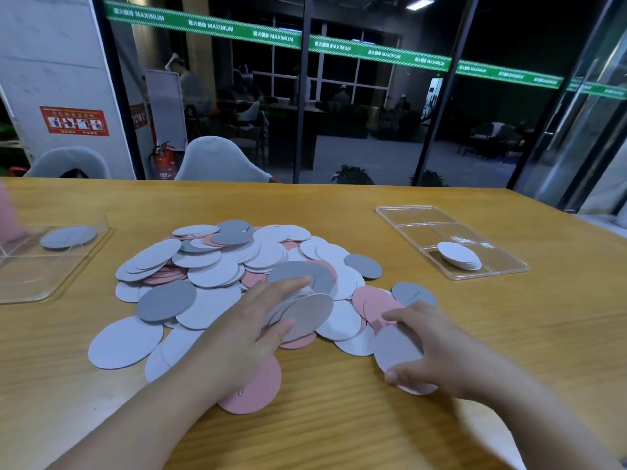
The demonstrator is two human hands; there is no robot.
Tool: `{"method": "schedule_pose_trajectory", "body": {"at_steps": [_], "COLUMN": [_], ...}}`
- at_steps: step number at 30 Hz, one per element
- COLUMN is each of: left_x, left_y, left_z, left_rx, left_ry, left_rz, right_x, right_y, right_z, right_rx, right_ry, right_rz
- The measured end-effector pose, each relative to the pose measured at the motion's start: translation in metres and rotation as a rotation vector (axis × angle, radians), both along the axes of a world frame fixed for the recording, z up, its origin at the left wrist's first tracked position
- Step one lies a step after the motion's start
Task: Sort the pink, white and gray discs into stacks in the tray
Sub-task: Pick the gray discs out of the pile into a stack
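Note:
A loose heap of pink, white and gray discs (217,266) covers the middle of the wooden table. My left hand (251,320) lies on the heap's near side, thumb and fingers closed around a small bunch of white discs (308,315). My right hand (431,344) holds a few white discs (397,347) on edge at the heap's right end, thumb under them. The clear compartment tray (417,225) sits at the right, with a stack of white discs (458,255) in its nearest compartment. A large pink disc (254,391) lies under my left wrist.
A second clear tray (44,276) at the left edge holds a stack of gray discs (68,237); a blurred pink shape (8,215) is beside it. Two pale chairs (217,161) stand behind the table. Behind them is a glass wall.

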State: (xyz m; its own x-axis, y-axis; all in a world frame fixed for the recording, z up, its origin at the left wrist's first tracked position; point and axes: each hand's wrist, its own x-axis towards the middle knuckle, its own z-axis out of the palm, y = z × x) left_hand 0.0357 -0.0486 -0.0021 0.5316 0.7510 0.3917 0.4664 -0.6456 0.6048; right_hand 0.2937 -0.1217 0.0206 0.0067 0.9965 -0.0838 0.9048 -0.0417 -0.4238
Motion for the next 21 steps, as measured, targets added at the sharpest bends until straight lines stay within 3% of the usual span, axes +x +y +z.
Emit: {"method": "schedule_pose_trajectory", "body": {"at_steps": [11,18,21], "left_x": [-0.001,0.005,0.006], "left_y": [-0.002,-0.006,-0.006], "left_z": [0.002,0.002,0.0], "left_rx": [-0.003,-0.039,-0.06], "left_ry": [-0.027,-0.057,-0.055], "left_rz": [-0.028,-0.065,-0.095], "right_x": [0.003,-0.03,-0.044], "right_y": [-0.001,0.006,0.011], "right_z": [-0.004,0.009,-0.001], "right_rx": [0.125,0.302,0.419], "right_ry": [0.147,0.523,0.51], "right_rz": [-0.022,0.023,-0.047]}}
